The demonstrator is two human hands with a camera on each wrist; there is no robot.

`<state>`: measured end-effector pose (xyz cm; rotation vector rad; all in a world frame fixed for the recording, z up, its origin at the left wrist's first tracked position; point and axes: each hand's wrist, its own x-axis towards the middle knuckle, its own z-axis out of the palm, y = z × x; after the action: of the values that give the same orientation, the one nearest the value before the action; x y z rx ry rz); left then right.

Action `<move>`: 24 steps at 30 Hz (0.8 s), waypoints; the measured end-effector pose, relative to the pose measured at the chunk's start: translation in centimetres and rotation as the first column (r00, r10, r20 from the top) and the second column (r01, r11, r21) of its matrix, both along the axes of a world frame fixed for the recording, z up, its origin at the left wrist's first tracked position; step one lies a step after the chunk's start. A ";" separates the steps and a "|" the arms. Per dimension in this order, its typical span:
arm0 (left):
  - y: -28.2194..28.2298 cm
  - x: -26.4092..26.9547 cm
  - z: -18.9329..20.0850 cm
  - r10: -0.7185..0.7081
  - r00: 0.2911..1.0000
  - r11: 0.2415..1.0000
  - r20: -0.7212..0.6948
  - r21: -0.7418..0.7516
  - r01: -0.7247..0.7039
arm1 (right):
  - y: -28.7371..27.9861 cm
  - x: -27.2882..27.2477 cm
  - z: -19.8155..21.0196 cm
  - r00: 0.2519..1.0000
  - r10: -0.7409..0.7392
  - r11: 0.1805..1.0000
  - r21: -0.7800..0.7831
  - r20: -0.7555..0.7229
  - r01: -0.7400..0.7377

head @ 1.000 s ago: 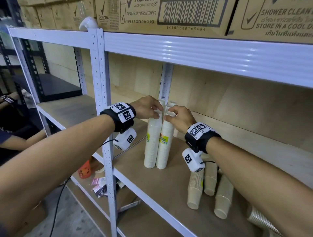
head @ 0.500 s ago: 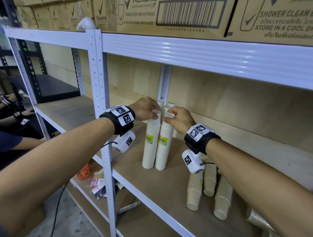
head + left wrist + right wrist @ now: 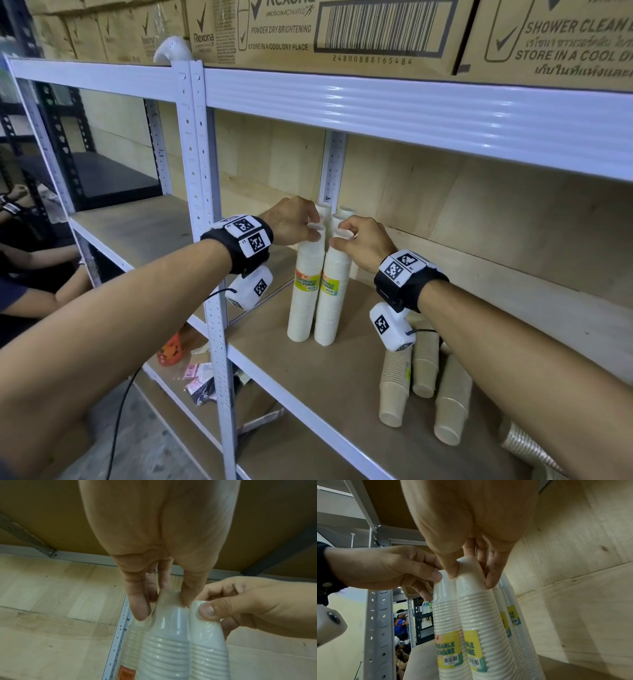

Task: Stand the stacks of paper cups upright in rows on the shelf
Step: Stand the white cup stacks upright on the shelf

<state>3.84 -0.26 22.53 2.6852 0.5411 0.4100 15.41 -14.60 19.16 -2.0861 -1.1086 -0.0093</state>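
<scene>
Two white wrapped cup stacks stand upright side by side on the wooden shelf board (image 3: 342, 383). My left hand (image 3: 313, 230) pinches the top of the left stack (image 3: 303, 298) between thumb and fingers; the left wrist view shows the same left hand (image 3: 163, 601) on that stack (image 3: 169, 628). My right hand (image 3: 342, 237) pinches the top of the right stack (image 3: 334, 305), and appears as the right hand (image 3: 471, 576) on its stack (image 3: 476, 608) in the right wrist view. Two more white stacks (image 3: 324, 207) stand directly behind them by the back wall.
Several brown cup stacks (image 3: 424, 363) lie on their sides on the shelf under my right forearm. A clear-wrapped stack (image 3: 524, 445) lies at the bottom right. A perforated metal post (image 3: 209, 240) stands left of the cups. The upper shelf beam (image 3: 376, 102) carries cardboard boxes.
</scene>
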 end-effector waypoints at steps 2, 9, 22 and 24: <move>0.0 0.0 0.0 0.011 1.000 1.000 0.008 -0.022 -0.011 | 0.0 -0.1 0.1 1.000 0.001 1.000 -0.007 0.008 -0.001; -0.1 -0.2 -0.1 0.012 0.999 0.993 0.036 -0.117 -0.008 | 0.0 -0.3 0.6 0.998 0.033 0.998 -0.051 0.051 -0.030; 0.0 -0.6 0.1 0.030 1.000 0.991 0.005 -0.132 -0.029 | 0.5 -0.3 1.2 0.999 0.025 0.997 -0.077 0.049 -0.021; -0.1 -0.5 0.1 0.022 1.000 0.993 -0.001 -0.114 -0.022 | 0.4 -0.4 1.2 0.999 0.033 0.997 -0.068 0.041 -0.030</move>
<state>3.33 -0.36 22.66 2.5724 0.5772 0.3737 15.00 -14.22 20.38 -2.1363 -1.1823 -0.0009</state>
